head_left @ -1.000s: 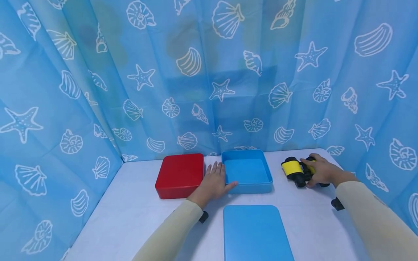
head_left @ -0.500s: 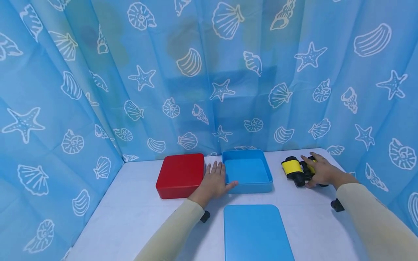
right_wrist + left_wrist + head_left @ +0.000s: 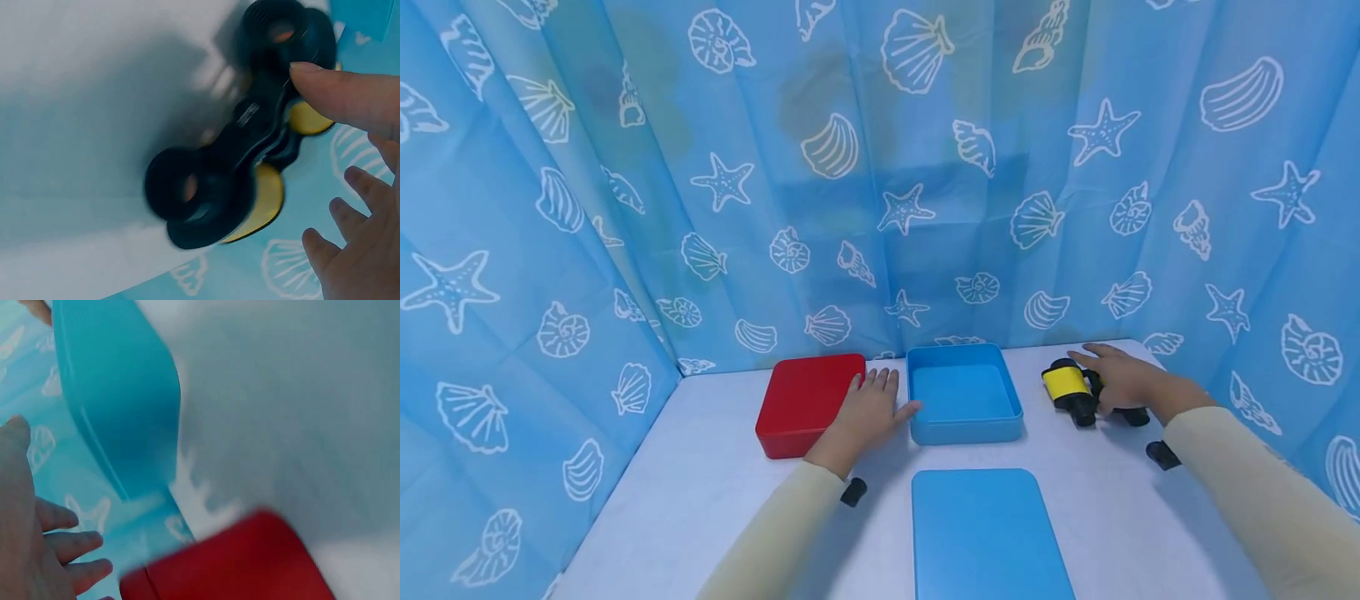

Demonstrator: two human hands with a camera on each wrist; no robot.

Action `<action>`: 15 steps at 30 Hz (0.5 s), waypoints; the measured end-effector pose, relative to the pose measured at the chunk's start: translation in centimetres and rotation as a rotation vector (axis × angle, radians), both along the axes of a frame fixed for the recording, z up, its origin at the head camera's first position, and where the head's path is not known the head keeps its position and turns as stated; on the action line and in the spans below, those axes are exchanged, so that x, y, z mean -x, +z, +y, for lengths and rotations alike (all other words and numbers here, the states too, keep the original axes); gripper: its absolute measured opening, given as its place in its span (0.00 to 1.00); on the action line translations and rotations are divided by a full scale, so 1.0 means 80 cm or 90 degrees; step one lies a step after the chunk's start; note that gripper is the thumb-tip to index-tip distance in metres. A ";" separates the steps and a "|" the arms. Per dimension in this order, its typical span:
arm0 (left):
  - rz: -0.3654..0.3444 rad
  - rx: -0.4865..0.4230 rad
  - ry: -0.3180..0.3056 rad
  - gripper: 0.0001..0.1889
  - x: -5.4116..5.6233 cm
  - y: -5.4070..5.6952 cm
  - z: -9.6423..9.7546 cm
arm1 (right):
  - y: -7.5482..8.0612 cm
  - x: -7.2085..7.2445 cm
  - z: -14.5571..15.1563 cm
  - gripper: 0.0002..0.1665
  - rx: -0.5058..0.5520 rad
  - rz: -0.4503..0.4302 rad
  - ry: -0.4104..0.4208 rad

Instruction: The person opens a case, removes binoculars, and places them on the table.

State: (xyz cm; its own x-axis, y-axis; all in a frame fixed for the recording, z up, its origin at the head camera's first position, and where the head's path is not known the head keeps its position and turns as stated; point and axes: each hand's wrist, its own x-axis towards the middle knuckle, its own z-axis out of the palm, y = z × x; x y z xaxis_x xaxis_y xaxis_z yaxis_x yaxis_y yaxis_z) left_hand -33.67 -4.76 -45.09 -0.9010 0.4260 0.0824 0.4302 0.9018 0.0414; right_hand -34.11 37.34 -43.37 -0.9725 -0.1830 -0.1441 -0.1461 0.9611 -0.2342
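Positioning step, I judge: my left hand (image 3: 861, 414) splays empty, my right hand (image 3: 1129, 385) spreads over the binoculars (image 3: 1065, 383), ungripped — lifting would need finger closure.

Smooth, plastic-looking blue box (image 3: 974, 431) sits on matt white cloth (image 3: 700, 500). At its 9 o'clock, a red box (image 3: 808, 400) has the same smooth plastic look; at 6, a smooth, flat-toned lid (image 3: 988, 533); at 3, black-and-yellow binoculars (image 3: 1075, 397), apparently plastic. A creased, thin-looking curtain (image 3: 880, 133) hangs at 12.
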 end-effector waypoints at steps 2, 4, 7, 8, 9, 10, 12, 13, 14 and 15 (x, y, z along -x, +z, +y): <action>0.006 0.009 0.017 0.44 0.004 0.003 -0.015 | 0.003 0.003 -0.010 0.60 -0.008 -0.003 0.008; 0.004 0.010 0.035 0.45 0.007 0.006 -0.031 | 0.001 0.009 -0.021 0.57 -0.018 -0.003 0.014; 0.001 0.006 0.063 0.47 0.010 0.010 -0.052 | -0.001 0.013 -0.038 0.52 -0.031 0.002 0.029; -0.001 0.006 0.071 0.47 0.010 0.012 -0.058 | -0.001 0.015 -0.045 0.51 -0.031 0.002 0.033; -0.004 0.005 0.078 0.47 0.010 0.014 -0.065 | 0.000 0.015 -0.052 0.49 -0.032 0.007 0.039; -0.006 0.006 0.087 0.48 0.010 0.016 -0.071 | 0.003 0.015 -0.060 0.47 -0.030 0.013 0.046; -0.012 0.009 0.102 0.48 0.010 0.019 -0.083 | 0.006 0.016 -0.076 0.45 -0.027 0.030 0.061; -0.015 0.008 0.110 0.48 0.010 0.020 -0.090 | 0.008 0.017 -0.084 0.44 -0.025 0.039 0.066; -0.019 0.004 0.117 0.48 0.010 0.021 -0.097 | 0.009 0.019 -0.093 0.43 -0.021 0.046 0.068; -0.023 0.000 0.125 0.48 0.010 0.022 -0.104 | 0.010 0.021 -0.102 0.42 -0.017 0.053 0.069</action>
